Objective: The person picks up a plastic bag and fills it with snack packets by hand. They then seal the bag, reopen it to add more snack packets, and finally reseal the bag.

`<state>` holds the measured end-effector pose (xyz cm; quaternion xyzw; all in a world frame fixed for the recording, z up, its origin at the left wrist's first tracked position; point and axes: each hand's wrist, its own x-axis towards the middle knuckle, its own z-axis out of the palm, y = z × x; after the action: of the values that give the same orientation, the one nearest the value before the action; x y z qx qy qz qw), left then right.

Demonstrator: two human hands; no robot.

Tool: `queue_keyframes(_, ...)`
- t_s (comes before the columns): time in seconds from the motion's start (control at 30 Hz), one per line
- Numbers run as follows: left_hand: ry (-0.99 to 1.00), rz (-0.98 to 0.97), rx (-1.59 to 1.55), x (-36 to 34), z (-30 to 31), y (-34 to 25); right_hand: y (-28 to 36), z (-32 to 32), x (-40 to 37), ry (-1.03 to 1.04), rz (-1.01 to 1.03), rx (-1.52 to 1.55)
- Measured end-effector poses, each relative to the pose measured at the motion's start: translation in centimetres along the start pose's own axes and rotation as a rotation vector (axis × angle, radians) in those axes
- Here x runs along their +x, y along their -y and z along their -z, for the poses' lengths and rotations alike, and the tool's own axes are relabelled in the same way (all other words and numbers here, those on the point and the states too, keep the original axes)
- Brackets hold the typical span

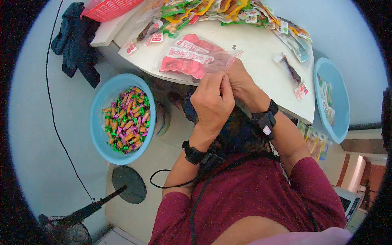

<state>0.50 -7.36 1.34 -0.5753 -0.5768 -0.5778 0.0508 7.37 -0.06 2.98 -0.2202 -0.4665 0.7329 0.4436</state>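
A clear zip bag (222,61) with red and white packets (185,55) inside lies over the front edge of the white table. My left hand (212,100) is closed at the near end of the bag, thumb and fingers pinched together on its edge. Close beside it, my right hand (241,79) grips the same end, its fingers partly hidden behind the bag and the left hand. Both wrists wear black bands.
Many colourful snack packets (228,10) are heaped at the table's back. A dark wrapped stick (290,70) lies to the right. Blue basins stand either side: one (98,126) holds wrapped sweets (128,122), the other (346,98) packets. A fan (67,230) stands lower left.
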Motion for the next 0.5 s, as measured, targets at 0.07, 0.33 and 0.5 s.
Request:
queue_keyframes(0.07, 0.006, 0.004, 0.006, 0.0, 0.1, 0.0, -2.6, 2.4, 1.2, 0.037, 0.055, -0.384)
queue_keyframes(0.33, 0.066, -0.01, 0.004, -0.1, 1.1, 0.1, -2.1, 0.2, 0.6, -0.137, 0.24, -0.348)
queue_keyframes(0.5, 0.109, -0.165, 0.012, -0.9, 1.7, 0.8, -1.1, 1.8, -1.3, -0.096, 0.142, -0.704)
